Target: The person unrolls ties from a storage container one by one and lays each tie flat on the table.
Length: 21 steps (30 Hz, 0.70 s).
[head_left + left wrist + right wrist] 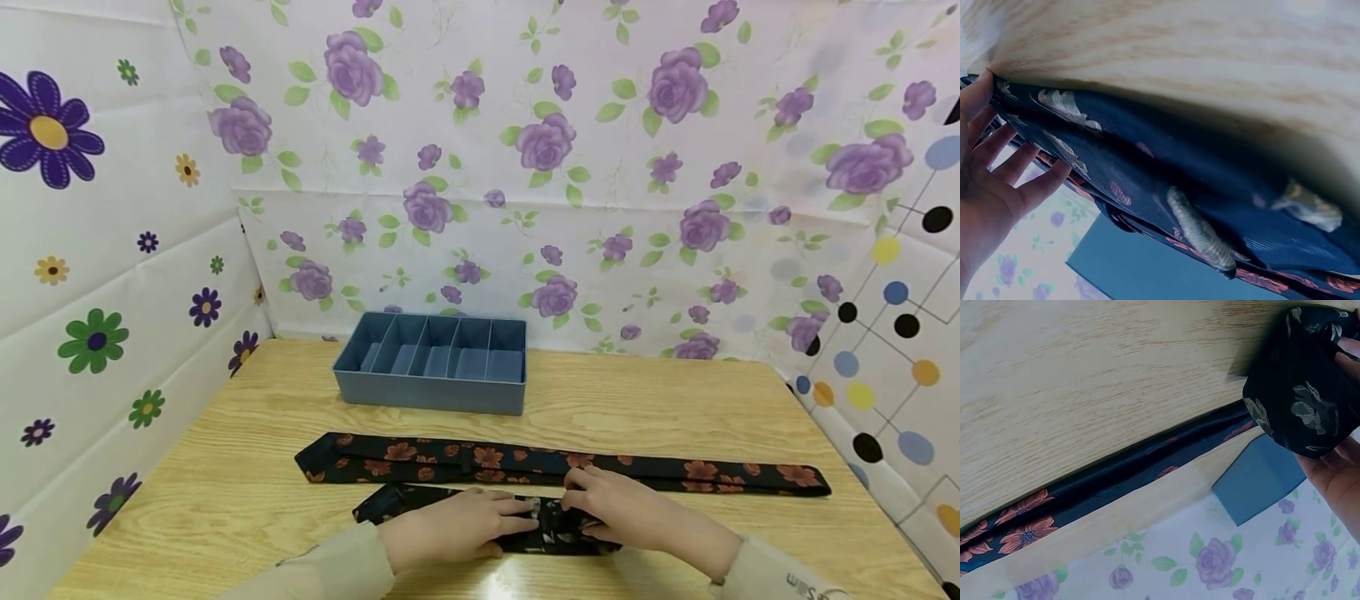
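A dark necktie with pale leaf motifs [551, 543] lies folded near the table's front edge, its pointed end to the left. My left hand [459, 527] rests on its middle with fingers fairly straight. In the left wrist view, the fingertips [1054, 175] touch one long edge and the thumb the other. My right hand [618, 508] grips the folded right part. From the right wrist, the dark cloth [1310, 394] bulges up between thumb and fingers. A second necktie, dark with orange flowers [487, 458], stretches flat and folded lengthwise just beyond both hands.
At the back of the wooden table [637, 400] stands a blue-grey box [431, 392] with several narrow compartments. Flower-print sheeting [450, 167] rises behind the table and on the left; dotted sheeting [892, 375] borders the right side.
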Available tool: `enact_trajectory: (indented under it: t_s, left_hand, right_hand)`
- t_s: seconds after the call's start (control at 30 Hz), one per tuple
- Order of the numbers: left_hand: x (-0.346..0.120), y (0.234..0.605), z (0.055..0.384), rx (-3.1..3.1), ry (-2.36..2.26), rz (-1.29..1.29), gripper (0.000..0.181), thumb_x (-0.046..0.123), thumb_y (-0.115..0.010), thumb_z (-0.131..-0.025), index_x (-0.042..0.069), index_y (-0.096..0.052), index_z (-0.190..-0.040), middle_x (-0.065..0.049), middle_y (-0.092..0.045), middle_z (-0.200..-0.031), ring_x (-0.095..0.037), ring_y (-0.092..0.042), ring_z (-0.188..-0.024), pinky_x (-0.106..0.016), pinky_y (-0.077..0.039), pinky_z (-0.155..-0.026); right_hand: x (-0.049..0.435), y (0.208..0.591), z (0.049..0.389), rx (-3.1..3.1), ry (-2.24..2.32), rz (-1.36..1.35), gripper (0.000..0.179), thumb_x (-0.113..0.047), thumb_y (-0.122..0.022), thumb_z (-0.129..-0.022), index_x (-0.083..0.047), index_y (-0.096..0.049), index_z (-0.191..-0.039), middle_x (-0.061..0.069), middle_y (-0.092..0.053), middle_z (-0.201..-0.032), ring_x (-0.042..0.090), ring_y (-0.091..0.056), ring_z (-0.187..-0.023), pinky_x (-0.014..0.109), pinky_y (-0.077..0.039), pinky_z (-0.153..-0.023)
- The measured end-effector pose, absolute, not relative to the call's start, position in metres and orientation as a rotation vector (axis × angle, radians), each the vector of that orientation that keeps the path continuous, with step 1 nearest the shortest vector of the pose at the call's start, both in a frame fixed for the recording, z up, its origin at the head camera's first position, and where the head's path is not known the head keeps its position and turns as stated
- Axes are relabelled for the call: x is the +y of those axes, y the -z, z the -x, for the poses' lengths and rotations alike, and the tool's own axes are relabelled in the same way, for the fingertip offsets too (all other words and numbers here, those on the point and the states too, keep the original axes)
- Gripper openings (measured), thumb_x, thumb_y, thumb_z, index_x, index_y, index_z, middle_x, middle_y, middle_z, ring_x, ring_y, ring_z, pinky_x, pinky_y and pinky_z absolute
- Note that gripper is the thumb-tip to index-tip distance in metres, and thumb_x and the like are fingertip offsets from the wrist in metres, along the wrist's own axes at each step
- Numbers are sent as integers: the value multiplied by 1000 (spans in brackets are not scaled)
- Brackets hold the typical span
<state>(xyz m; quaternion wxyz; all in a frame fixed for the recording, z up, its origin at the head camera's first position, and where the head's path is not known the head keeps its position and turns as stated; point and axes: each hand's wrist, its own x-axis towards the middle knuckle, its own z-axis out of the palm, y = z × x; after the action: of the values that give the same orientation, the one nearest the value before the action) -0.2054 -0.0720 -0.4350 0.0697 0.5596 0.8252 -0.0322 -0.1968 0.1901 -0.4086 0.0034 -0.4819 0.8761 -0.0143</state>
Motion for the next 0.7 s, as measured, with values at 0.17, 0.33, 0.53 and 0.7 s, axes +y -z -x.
enact_trajectory:
  t_s: [0.17, 0.33, 0.53, 0.7]
  left_hand:
    - [-75, 435, 205, 2487, 85, -1673, 53, 35, -56, -93, 27, -41, -144, 5, -39, -149, -14, -45, -132, -28, -48, -98]
    - [-76, 434, 206, 2492, 87, -1686, 53, 35, -57, -93, 27, -42, -143, 4, -40, -149, -14, -46, -131, -28, -48, -96]
    - [-76, 434, 205, 2494, 89, -1689, 54, 35, -57, -93, 27, -41, -143, 4, -39, -149, -14, -46, -131, -29, -48, -96]
    - [-79, 436, 205, 2492, 93, -1671, 54, 35, -55, -93, 28, -39, -144, 5, -38, -150, -14, -44, -133, -30, -48, -97]
  right_hand:
    - [190, 408, 197, 2732, 50, 1511, 23, -21, -78, -77, -19, -67, -97, -2, -53, -104, 5, -52, -81, 18, -48, -67]
    - [190, 409, 196, 2733, 45, 1516, 24, -20, -78, -77, -20, -65, -96, 3, -56, -110, 10, -58, -88, 21, -52, -72]
    - [190, 408, 196, 2732, 11, 1487, 25, -20, -78, -77, -21, -64, -96, -1, -58, -110, 13, -60, -95, 33, -54, -87]
    - [190, 408, 196, 2734, 16, 1500, 26, -19, -78, -77, -21, -64, -98, -2, -58, -109, 12, -60, -93, 35, -53, -88]
